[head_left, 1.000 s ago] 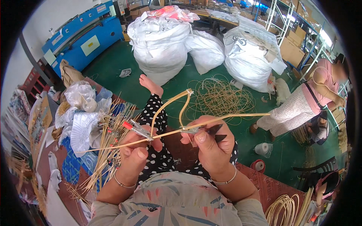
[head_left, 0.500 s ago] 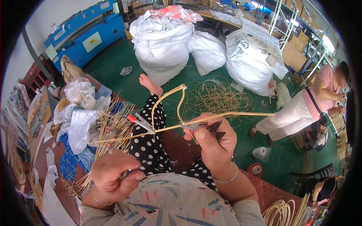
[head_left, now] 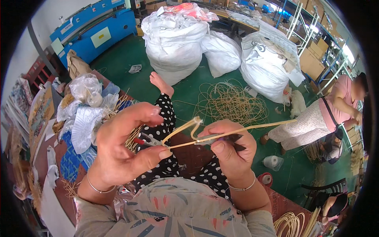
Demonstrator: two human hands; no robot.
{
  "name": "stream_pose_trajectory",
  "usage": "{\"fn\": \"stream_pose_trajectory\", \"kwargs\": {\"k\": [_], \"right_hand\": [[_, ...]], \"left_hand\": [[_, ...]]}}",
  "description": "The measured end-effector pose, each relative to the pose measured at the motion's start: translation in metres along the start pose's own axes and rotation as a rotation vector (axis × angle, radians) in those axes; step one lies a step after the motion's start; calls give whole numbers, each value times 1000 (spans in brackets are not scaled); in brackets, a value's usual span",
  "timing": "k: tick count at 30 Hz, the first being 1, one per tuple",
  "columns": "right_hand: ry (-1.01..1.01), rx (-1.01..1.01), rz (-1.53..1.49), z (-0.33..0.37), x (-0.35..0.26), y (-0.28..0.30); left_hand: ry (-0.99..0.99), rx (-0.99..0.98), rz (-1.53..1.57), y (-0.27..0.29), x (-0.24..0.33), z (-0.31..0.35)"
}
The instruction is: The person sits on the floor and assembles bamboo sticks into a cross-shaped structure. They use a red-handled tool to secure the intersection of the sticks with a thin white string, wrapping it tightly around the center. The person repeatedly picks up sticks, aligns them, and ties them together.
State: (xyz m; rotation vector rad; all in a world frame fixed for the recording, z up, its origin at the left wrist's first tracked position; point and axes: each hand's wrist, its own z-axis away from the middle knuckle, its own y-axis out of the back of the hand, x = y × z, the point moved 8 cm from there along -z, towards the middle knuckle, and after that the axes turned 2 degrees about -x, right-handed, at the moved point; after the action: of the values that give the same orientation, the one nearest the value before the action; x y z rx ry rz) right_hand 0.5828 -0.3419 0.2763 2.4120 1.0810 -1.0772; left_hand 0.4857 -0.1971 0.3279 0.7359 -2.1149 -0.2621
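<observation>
A thin bent cane strip (head_left: 268, 124) runs sideways in front of me. On it stands a smaller cane loop (head_left: 179, 129), its top joint wrapped in something pale. My right hand (head_left: 233, 148) pinches the strip beside the loop's right foot, together with a dark-handled clip (head_left: 238, 137). A red-tipped metal clip (head_left: 148, 141) grips the loop's left foot. My left hand (head_left: 122, 146) is beside that clip, thumb and forefinger spread wide. Its thumb tip lies against or just in front of the strip; I cannot tell which. The strip's left end is hidden behind this hand.
A tangled cane coil (head_left: 235, 104) lies on the green floor before large white sacks (head_left: 173, 45). Plastic bags and cloth (head_left: 85, 118) are heaped at left. Cane hoops (head_left: 290, 224) lie at lower right. A person in pink (head_left: 331, 100) stands at right; another is at lower right.
My left hand has risen from near my lap to the strip, its thumb and forefinger parting. The cane loop has tilted and looks flatter. My right hand keeps its hold.
</observation>
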Motion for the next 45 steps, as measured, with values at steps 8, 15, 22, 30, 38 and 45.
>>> {"fn": "stream_pose_trajectory", "kwargs": {"k": [8, 15, 22, 30, 38, 45], "right_hand": [[-161, 69, -118, 1, 8, -3], [-117, 182, -1, 5, 1, 19], [271, -203, 972, -12, -40, -18], [-16, -281, 724, -4, -4, -9], [-206, -165, 337, -6, -2, -9], [-286, -199, 177, 2, 5, -16]], "left_hand": [[447, -140, 435, -22, -27, -1], [529, -247, 371, -15, -40, -8], [301, -637, -86, -25, -26, -24], [-159, -139, -469, 3, 30, -33], [-130, -12, -295, -17, 10, 10], [317, -155, 377, -46, -25, 10]]}}
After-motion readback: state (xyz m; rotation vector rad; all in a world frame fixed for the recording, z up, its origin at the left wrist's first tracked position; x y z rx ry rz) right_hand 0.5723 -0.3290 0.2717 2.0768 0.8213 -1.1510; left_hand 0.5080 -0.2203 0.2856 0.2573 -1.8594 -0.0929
